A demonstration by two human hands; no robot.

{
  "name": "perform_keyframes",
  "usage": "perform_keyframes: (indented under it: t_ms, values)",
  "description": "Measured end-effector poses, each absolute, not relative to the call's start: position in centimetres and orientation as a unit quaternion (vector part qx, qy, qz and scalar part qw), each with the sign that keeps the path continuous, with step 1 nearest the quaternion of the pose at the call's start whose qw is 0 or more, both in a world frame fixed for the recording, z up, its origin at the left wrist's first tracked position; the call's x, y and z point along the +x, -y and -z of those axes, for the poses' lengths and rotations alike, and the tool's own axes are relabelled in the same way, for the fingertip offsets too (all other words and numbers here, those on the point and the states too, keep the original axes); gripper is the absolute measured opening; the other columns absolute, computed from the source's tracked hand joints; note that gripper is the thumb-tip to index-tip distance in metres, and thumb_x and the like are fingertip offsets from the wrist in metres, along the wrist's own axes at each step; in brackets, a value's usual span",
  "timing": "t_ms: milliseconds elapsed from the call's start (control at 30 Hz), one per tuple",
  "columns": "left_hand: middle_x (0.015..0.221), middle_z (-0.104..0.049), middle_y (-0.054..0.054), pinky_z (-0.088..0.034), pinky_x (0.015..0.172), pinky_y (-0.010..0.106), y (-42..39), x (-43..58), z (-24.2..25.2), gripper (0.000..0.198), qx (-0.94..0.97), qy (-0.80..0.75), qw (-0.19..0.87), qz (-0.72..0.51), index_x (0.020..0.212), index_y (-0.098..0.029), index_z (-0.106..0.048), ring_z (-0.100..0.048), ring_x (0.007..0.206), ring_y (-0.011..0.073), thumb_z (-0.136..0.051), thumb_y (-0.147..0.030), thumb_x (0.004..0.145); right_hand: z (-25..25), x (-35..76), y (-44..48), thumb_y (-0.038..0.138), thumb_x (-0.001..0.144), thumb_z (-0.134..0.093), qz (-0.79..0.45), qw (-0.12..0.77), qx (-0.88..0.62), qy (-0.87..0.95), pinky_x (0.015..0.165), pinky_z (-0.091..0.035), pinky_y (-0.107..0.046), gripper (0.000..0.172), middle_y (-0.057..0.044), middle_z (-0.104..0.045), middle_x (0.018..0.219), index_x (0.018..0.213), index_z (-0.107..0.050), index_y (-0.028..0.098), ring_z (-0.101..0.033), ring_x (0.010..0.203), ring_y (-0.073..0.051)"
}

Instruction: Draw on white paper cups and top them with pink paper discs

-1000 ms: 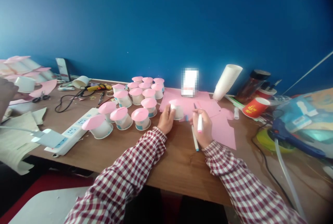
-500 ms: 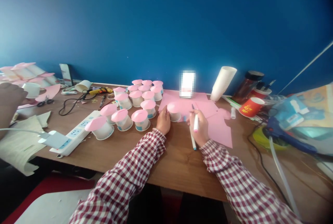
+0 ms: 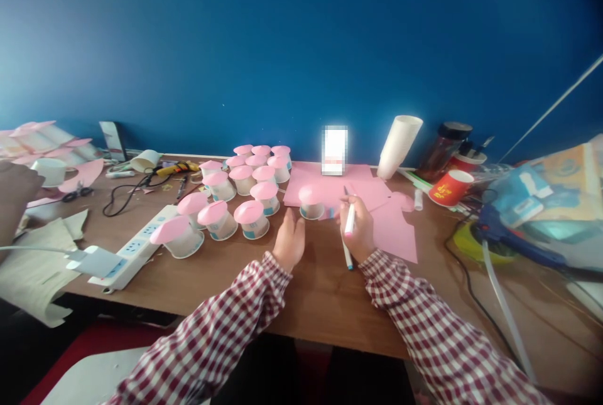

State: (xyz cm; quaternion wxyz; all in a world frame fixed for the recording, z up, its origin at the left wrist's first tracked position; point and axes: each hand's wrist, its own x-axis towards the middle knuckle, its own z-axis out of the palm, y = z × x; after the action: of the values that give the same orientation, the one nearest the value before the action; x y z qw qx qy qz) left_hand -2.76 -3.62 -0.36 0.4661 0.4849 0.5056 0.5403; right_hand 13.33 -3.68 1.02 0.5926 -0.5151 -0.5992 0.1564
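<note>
Marker [image 3: 349,219] tight in right hand [image 3: 360,224], long axis toward wall [image 3: 264,47], tip foremost; left hand [image 3: 289,243] unclenched

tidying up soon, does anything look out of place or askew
Yes: at left, a white cup lies on its side, unlike the upright pink-topped cups, and pale paper droops over the table edge.

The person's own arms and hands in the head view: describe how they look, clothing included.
The left sleeve and right sleeve match: loose, creased cloth in a dark red and white check, reaching the wrists, where it looks gathered. No lettering or logo shows on either. The left hand and right hand are bare, with no gloves.
</note>
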Motion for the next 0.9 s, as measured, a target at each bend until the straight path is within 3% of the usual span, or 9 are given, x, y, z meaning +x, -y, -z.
perform_keyframes:
  t_ms: [133,200,300,400,500,633,900]
  values:
    - [0.141,-0.045,0.012,-0.035,0.109,0.04,8.8,-3.5,-1.1,0.051,0.563,-0.448,0.52,-0.459,0.132,-0.022,-0.047,-0.044,0.129,0.0253,-0.059,-0.03,0.083,-1.1,13.2,3.7,0.031,0.092,-0.044,-0.159,0.588,-0.515,0.604,0.054,-0.05,-0.026,0.018,0.0,-0.062,0.066,0.1,-0.054,0.019,-0.059,0.053,-0.014]
    - [0.127,-0.057,0.013,-0.046,0.097,0.038,10.1,-3.7,-1.7,0.041,0.596,-0.417,0.524,-0.443,0.123,-0.021,-0.055,-0.057,0.113,0.0245,-0.059,-0.032,0.083,-1.2,13.2,3.8,0.031,0.092,-0.044,-0.159,0.584,-0.515,0.607,0.054,-0.049,-0.027,0.017,0.0,-0.062,0.065,0.1,-0.054,0.019,-0.059,0.053,-0.014]
    - [0.106,-0.065,0.011,-0.049,0.087,0.033,10.1,-3.2,-2.3,0.026,0.655,-0.402,0.454,-0.451,0.107,-0.019,-0.063,-0.062,0.096,0.021,-0.055,-0.033,0.086,-1.2,13.1,3.7,0.029,0.091,-0.045,-0.149,0.579,-0.518,0.612,0.058,-0.051,-0.028,0.018,-0.001,-0.064,0.068,0.103,-0.053,0.018,-0.061,0.057,-0.015]
    - [0.09,-0.065,0.008,-0.049,0.069,0.027,8.4,-2.1,-2.6,0.026,0.648,-0.424,0.449,-0.446,0.099,-0.018,-0.061,-0.06,0.077,0.0162,-0.051,-0.039,0.087,-0.9,13.2,3.5,0.026,0.09,-0.045,-0.118,0.577,-0.528,0.613,0.069,-0.052,-0.032,0.026,-0.004,-0.067,0.078,0.114,-0.049,0.017,-0.064,0.07,-0.017]
    - [0.074,-0.06,0.003,-0.042,0.058,0.024,6.3,-0.8,-2.8,0.029,0.672,-0.424,0.421,-0.438,0.09,-0.017,-0.06,-0.053,0.063,0.0126,-0.048,-0.043,0.088,-0.2,13.4,3.0,0.026,0.089,-0.044,-0.087,0.569,-0.537,0.617,0.073,-0.053,-0.035,0.038,-0.006,-0.068,0.091,0.126,-0.042,0.018,-0.064,0.076,-0.018]
    - [0.06,-0.049,-0.001,-0.034,0.055,0.024,4.3,0.4,-2.5,0.038,0.717,-0.423,0.374,-0.408,0.069,-0.016,-0.053,-0.043,0.057,0.0105,-0.043,-0.046,0.09,0.4,13.5,2.7,0.025,0.09,-0.044,-0.052,0.545,-0.554,0.627,0.076,-0.053,-0.036,0.043,-0.007,-0.068,0.099,0.132,-0.039,0.019,-0.065,0.08,-0.019]
    - [0.054,-0.048,-0.001,-0.034,0.052,0.023,3.0,0.1,-0.6,0.044,0.719,-0.365,0.439,-0.397,0.06,-0.017,-0.046,-0.043,0.052,0.0093,-0.038,-0.047,0.091,0.4,13.3,3.0,0.025,0.094,-0.037,-0.014,0.501,-0.517,0.694,0.087,-0.054,-0.039,0.045,-0.011,-0.066,0.113,0.138,-0.038,0.018,-0.064,0.102,-0.022]
